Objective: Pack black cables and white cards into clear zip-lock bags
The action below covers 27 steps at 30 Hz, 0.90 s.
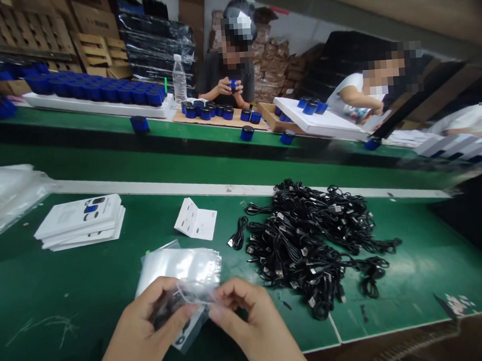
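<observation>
Low in the head view, my left hand point(149, 316) is closed around a small clear plastic bag point(196, 333). Something black, which looks like a cable, and a printed white paper show through its film. My right hand point(248, 312) pinches the upper right edge of the same bag, with thumb and fingers together. Just beyond my hands lies a stack of clear plastic bags point(181, 264). To the right is a big heap of black USB cables point(299, 248), and one coiled USB cable point(238, 233) lies apart from it.
A stack of printed leaflets point(82, 219) and plastic film point(6, 197) lie at left. One folded leaflet point(196, 221) stands partly opened at centre. Across the green belt point(173, 157), people handle blue-and-black jars point(205, 113) by a water bottle point(179, 80).
</observation>
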### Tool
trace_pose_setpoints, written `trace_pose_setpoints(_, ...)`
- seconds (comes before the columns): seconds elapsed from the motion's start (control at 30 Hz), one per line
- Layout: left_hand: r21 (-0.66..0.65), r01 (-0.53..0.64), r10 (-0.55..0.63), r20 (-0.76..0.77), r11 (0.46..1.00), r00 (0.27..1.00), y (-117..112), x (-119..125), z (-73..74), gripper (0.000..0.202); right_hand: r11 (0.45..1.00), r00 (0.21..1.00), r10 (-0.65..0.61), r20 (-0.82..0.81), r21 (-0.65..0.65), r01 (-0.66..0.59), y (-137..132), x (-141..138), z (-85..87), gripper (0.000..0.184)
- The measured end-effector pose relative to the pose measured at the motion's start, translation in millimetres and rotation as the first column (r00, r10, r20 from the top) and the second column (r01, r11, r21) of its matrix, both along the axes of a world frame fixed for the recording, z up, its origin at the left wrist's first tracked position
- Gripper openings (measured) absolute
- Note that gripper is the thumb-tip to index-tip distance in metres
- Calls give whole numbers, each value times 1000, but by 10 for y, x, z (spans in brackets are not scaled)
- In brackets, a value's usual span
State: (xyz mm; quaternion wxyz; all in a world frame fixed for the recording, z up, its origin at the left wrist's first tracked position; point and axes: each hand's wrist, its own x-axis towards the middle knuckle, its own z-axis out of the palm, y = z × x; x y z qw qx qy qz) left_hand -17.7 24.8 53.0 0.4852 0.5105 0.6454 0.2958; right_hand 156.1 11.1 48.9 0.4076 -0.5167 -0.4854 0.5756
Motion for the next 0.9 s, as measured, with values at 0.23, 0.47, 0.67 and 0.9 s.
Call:
trace_pose_setpoints(0.23, -1, -80, 79, 151, 997, 985, -34, 20, -11, 36, 973, 990, -65, 123, 226, 36, 23, -32, 54, 15)
trace_pose_setpoints(0.47, 6, -34, 33, 114, 999, 993, -3, -12, 9, 32, 979, 985, -28, 169, 205, -8, 31, 6, 89, 15)
trace_pose_setpoints(0.67, 43, 25, -29, 76, 999, 997, 17, -34, -14, 28, 989, 979, -64, 196, 142, 36, 37, -1, 14, 16)
trace_pose_setpoints(0.9, 148, 84, -91, 41, 985, 995, 26, -63, -41, 26, 975, 938, -100, 331, 219, 27, 27, -12, -41, 19)
